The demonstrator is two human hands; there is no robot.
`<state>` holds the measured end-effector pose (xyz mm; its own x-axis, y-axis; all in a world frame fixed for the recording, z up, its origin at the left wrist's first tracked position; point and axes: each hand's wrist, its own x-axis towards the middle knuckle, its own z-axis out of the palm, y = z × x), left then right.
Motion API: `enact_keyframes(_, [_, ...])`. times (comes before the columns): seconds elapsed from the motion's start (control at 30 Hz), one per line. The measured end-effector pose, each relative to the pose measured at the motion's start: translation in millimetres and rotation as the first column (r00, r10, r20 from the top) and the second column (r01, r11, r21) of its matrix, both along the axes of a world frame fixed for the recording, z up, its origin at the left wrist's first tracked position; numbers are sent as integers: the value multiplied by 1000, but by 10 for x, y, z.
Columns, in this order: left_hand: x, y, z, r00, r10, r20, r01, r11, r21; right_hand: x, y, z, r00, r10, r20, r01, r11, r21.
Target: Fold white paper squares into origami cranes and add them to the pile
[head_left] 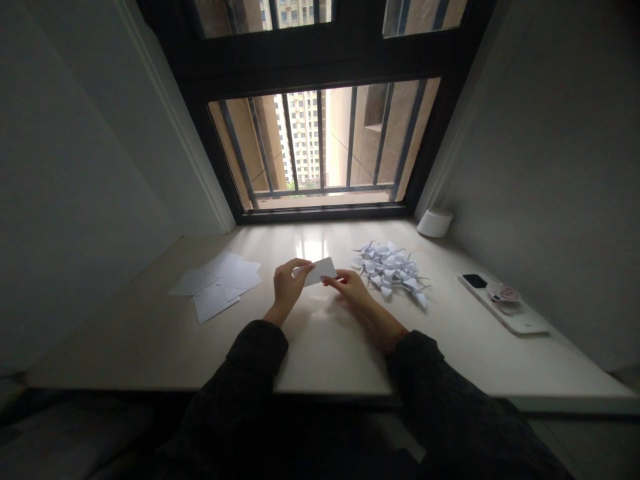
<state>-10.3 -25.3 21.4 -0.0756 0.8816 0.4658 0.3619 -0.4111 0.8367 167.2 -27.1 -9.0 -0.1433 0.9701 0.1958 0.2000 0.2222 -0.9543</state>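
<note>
Between my two hands, above the windowsill, is a small white piece of paper [320,271] that looks folded. My left hand [289,285] pinches its left end with thumb and fingers. At the lower right edge, my right hand [351,285] grips it the same way. To the left of my hands lie several loose white paper sheets [217,280], overlapping one another. A pile of folded white paper cranes [390,268] rests to the right of my right hand.
The pale, glossy sill [330,360] ends at a front edge near my forearms. A phone [503,305] with a round grip lies at the right. A white rounded object [435,223] stands in the back right corner, by the barred window [325,147].
</note>
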Motion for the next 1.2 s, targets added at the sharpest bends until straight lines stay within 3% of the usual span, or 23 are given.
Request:
enact_keyframes(0.17, [6, 98, -146, 956, -92, 278, 154, 966, -208, -28, -38, 51, 996, 40, -77, -38, 999, 32])
enact_keyframes(0.33, [39, 104, -218, 867, -197, 457, 380, 855, -352, -47, -38, 23, 977, 163, -137, -164, 986, 4])
enact_keyframes(0.43, [45, 100, -231, 844, -210, 494, 431, 813, -391, -44, -24, 5, 970, 194, -144, -196, 981, 3])
enact_keyframes(0.6, [35, 100, -227, 849, -169, 500, 402, 822, -404, -32, -31, 35, 976, 128, -177, -126, 992, 23])
enact_keyframes(0.83, [-2, 137, -221, 824, -58, 563, 367, 812, -454, 12, -3, 61, 974, -39, -222, 31, 999, -42])
enact_keyframes(1.07, [-73, 188, -236, 856, 131, 500, 116, 894, -432, 68, 85, -22, 951, -236, -202, 203, 964, -169])
enact_keyframes(1.2, [-48, 163, -234, 892, 147, 427, 34, 921, -388, 92, 100, -59, 935, -282, -217, 243, 951, -189])
